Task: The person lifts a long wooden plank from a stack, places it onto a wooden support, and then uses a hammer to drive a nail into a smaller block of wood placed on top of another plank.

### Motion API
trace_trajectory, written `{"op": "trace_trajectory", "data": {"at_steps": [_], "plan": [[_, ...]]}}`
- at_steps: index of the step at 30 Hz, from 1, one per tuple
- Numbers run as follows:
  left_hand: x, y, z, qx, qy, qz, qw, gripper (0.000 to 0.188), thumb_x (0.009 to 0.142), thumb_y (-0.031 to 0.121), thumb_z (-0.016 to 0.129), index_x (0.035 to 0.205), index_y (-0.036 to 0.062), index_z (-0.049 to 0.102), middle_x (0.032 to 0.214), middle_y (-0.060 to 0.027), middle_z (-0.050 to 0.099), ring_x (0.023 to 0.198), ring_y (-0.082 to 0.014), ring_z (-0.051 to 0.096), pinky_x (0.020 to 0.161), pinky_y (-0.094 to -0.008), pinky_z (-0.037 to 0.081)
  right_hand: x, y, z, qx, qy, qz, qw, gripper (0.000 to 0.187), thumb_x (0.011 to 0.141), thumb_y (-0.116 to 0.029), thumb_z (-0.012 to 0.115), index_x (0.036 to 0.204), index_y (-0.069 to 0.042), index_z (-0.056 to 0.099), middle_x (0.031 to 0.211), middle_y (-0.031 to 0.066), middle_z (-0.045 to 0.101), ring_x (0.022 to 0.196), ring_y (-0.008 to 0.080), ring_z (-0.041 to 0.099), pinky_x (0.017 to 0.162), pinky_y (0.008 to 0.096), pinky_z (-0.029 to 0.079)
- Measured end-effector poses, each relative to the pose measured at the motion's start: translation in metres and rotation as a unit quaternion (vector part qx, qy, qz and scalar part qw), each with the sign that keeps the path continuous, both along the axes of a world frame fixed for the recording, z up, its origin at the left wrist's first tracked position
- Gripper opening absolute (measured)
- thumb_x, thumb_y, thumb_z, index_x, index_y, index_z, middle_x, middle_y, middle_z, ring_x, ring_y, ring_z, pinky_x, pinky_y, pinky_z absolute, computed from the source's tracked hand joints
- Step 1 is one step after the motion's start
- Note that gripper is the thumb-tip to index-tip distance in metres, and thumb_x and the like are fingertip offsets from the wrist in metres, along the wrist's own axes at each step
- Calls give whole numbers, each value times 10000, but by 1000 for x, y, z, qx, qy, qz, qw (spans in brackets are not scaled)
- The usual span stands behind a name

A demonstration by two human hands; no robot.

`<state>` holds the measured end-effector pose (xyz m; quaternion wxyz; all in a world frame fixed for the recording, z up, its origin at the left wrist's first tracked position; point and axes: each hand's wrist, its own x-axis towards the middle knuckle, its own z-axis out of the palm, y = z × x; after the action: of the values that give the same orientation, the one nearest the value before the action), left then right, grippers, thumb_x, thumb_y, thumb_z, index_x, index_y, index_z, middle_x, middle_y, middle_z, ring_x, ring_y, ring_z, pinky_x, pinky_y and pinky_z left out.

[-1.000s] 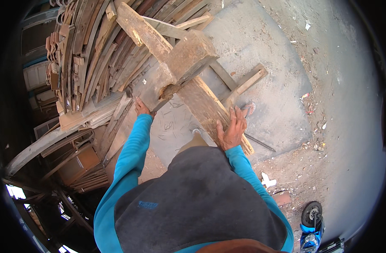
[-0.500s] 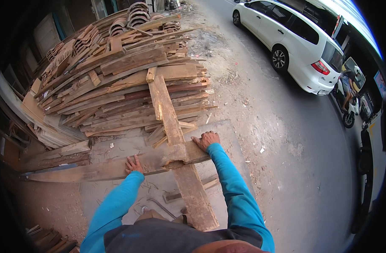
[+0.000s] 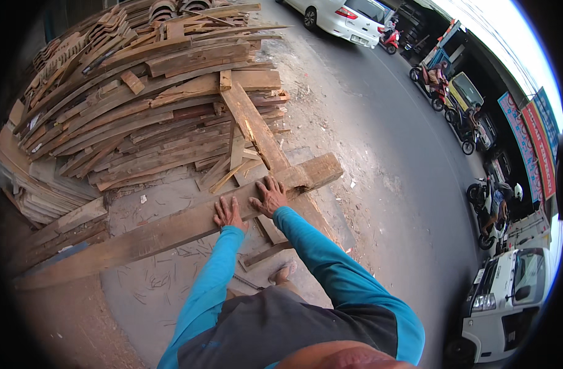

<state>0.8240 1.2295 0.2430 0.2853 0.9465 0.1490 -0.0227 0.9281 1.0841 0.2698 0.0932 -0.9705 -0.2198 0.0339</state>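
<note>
A long brown wooden beam [image 3: 152,235] lies slanting across in front of me, with a broken, hollowed notch near its right end. My left hand [image 3: 230,214] rests on the beam with its fingers spread. Just to its right, my right hand [image 3: 270,197] presses flat on the beam, short of the notch, fingers apart. Beneath the beam passes a rough plank [image 3: 252,123], its far end up on the woodpile and its near part partly hidden by my right arm.
A tall pile of old timber [image 3: 189,111] fills the far left, with curved roof tiles [image 3: 103,27] on top. A metal rod [image 3: 248,281] lies by my foot. To the right runs a road [image 3: 398,154] with a white car [image 3: 346,18], a white truck [image 3: 509,304] and parked motorbikes.
My right hand has left the beam's right end and moved in beside my left hand. The beam is now slanted, its right end farther away. The white car has driven farther off.
</note>
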Motion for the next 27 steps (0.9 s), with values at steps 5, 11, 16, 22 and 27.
{"op": "trace_trajectory", "data": {"at_steps": [5,11,16,22,27], "plan": [[-140,87,-68,-147,-231,32,961,478,810,143,703,1245,1,565,1339,-218,516,1242,-401,491,1037,-443,415,-5,9,-13,16,26,-1,1000,864,812,-640,610,1490,-166,364,1582,165,210,1480,338,134,1195,506,95],[-406,192,-238,-176,342,443,810,668,787,361,705,1260,-69,513,1140,-261,644,988,-385,642,860,-446,518,-9,11,-13,7,42,-33,999,904,757,-649,671,1494,-224,367,1596,124,202,1492,291,122,1197,489,84],[-534,208,-236,-234,452,447,736,602,854,427,548,1287,11,510,1167,-241,643,987,-400,641,893,-468,487,-13,15,-17,14,67,-38,997,916,748,-670,673,1496,-234,372,1603,130,185,1498,305,89,1199,488,67],[-505,179,-246,-295,321,426,793,531,865,441,497,1220,54,573,1145,-225,656,990,-404,639,907,-480,473,-12,22,-14,16,68,-33,997,937,737,-688,670,1498,-233,369,1605,145,174,1493,338,96,1194,490,67],[-475,181,-249,-312,249,382,833,495,875,452,455,1165,90,625,1126,-212,666,993,-407,637,918,-489,461,-14,28,-11,9,73,-43,996,916,742,-658,679,1498,-243,369,1605,145,172,1495,317,99,1197,468,70]]}}
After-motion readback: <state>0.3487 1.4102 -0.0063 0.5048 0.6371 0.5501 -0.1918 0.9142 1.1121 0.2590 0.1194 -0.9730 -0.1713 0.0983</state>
